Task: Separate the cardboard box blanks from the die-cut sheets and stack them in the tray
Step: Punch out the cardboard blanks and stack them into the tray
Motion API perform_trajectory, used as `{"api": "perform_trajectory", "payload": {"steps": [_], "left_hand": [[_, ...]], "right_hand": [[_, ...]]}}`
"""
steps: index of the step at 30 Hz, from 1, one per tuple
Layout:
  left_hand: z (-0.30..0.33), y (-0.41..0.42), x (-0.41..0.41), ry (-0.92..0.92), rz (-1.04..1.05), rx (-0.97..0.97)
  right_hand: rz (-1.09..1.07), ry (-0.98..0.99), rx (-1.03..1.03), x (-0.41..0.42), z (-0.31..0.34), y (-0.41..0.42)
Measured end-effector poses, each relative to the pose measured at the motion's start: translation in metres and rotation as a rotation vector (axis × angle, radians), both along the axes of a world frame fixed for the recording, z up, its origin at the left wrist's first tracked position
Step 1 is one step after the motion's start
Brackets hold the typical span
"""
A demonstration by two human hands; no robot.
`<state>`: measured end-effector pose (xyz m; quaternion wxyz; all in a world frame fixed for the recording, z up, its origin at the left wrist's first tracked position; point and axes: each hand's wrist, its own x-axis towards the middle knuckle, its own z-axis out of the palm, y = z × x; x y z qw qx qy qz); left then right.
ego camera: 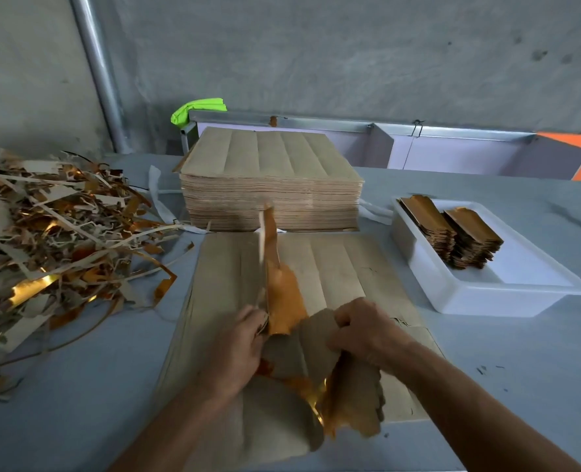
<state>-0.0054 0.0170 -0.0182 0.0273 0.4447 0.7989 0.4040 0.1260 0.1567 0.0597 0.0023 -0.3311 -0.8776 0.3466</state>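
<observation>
Packaging workshop: tall stack of die-cut sheets [271, 183], heap of trimmed gold-foil scrap [54, 240], bare concrete wall [350, 52], metal pipe [98, 69].

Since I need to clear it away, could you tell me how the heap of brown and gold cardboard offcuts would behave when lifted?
The heap of brown and gold cardboard offcuts is thin, curling strips, so probably light and floppy. They look tangled, so likely lifting as a clump while shedding loose pieces.
</observation>
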Motion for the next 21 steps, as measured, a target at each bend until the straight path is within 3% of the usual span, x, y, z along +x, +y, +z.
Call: {"api": "perform_trajectory", "payload": {"steps": [3,9,12,18,21], "left_hand": [[-0.007,-0.002,-0.008,-0.001,0.039,0.003],[-0.006,0.003,-0.013,0.025,0.045,-0.239],[0.0,0.011,-0.012,-0.023,0.069,-0.199],[0.002,0.02,-0.011,-0.03,0.075,-0.172],[-0.005,0.017,-0.014,0.004,0.089,-0.172]], "right_hand": [[-0.069,0.043,-0.067,0.006,0.006,0.017],[-0.431,0.447,-0.316,0.025,-0.009,0.029],[-0.521,0.59,-0.363,0.031,-0.018,0.031],[-0.609,0.705,-0.267,0.033,-0.008,0.048],[-0.572,0.549,0.022,0.04,0.002,0.06]]}}
